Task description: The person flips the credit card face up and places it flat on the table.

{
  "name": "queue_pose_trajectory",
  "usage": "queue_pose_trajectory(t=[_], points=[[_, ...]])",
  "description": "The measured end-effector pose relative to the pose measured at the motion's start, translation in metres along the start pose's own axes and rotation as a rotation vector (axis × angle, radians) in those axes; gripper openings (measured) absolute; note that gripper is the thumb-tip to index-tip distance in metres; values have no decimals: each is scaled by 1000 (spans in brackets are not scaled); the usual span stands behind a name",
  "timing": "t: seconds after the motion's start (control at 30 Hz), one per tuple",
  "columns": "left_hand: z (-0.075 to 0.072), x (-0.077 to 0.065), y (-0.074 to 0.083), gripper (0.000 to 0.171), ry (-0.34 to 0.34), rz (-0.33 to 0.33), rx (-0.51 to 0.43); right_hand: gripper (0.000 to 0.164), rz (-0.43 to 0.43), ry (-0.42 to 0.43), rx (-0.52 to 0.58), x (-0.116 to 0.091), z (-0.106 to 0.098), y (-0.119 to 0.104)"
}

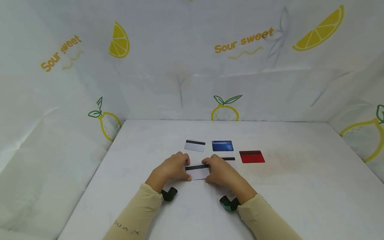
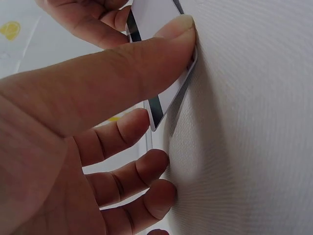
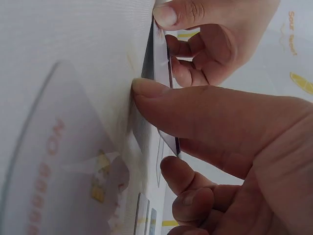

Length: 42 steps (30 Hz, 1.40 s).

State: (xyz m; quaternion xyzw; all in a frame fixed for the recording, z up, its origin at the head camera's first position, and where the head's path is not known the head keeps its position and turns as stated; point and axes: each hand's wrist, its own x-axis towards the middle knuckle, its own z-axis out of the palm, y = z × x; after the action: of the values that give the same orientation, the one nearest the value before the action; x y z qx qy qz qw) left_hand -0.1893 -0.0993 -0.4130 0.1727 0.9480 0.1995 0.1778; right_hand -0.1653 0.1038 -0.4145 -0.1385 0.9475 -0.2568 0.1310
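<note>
A white card with a black stripe (image 1: 197, 173) lies between my two hands, slightly raised off the table, with a shadow beneath it. My left hand (image 1: 175, 165) pinches its left end between thumb and index finger. At the right end, my right hand (image 1: 221, 170) pinches it with thumb and index finger. In the left wrist view the left thumb (image 2: 168, 46) lies across the card's face, while the other fingers curve below. Another striped white card (image 1: 230, 159) is partly hidden behind my right hand. Under the right wrist lies a pale card with printed digits (image 3: 58, 161).
Farther back on the white table (image 1: 144, 140) lie a striped white card (image 1: 194, 147) and a blue card (image 1: 222, 146). A red card (image 1: 252, 158) lies to the right of my right hand. A white sheet with lemon prints (image 1: 168, 90) rises behind the table.
</note>
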Motion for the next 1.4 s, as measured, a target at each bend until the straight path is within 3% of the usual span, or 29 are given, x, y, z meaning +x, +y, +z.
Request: queue_pose_trajectory(t=[0.33,0.5,0.7,1.2,1.4], points=[[-5,-1,-4,52,33,68,-45,55,31,27,18,-3,-11,5],[-6,1,-4,60,62,132,-70,56,31,39,70,-4,-20,11],[-3,3,-5,55,112,209,-71,58,48,43,132,-7,-25,15],[-6,4,-4,56,138,239,-87,60,14,76,64,-5,-25,18],[-6,3,0,57,148,253,-109,60,-40,118,8,-3,-20,19]])
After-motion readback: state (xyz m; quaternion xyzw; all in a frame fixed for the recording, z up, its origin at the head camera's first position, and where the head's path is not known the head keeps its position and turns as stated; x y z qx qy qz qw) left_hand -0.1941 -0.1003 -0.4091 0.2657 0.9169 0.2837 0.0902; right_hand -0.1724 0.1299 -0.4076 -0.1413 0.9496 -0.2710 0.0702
